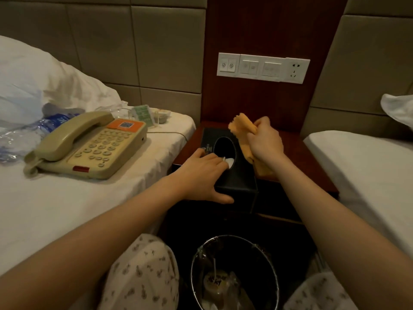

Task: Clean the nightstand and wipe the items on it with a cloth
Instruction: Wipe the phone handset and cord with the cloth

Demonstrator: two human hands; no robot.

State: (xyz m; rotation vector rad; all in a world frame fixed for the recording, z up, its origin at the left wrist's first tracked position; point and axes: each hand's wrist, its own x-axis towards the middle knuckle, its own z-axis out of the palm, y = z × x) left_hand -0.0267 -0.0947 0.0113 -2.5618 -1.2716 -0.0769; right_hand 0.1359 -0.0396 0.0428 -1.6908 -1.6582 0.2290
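Nightstand (pixel 297 153), dark red wood, sits centre frame between two beds; only its right strip and back edge show bare. Black tissue box (pixel 237 177) stands on it, oval opening on top, a scrap of white tissue (pixel 230 161) at the opening's near edge. Left hand (pixel 201 173) clasps the box's near-left corner: fingers laid fairly flat across the top with tips at the opening, thumb stretched along the bottom of the front face. Right hand (pixel 266 142) is clenched around an orange cloth (pixel 242 125), held above the box's right side; one end of the cloth sticks up past the knuckles, the other hangs below the wrist toward the box. Cannot tell whether the hanging end touches the box or the wood. Printing on the box top is too small to read. Left of frame, on the left bed (pixel 67 209): beige telephone (pixel 89 146) with orange label, crushed plastic bottles (pixel 44 126) partly cut off at the edge, green card (pixel 143 114), small dishes (pixel 163 114) hard to make out, pillow (pixel 40 74) behind. White switch panel (pixel 263 68) on the wood wall above. Right bed (pixel 368 171) is cut off at the frame edge. Lined bin (pixel 194 265) at the bottom centre, its contents blurred, sits between patterned trouser knees (pixel 143 276).
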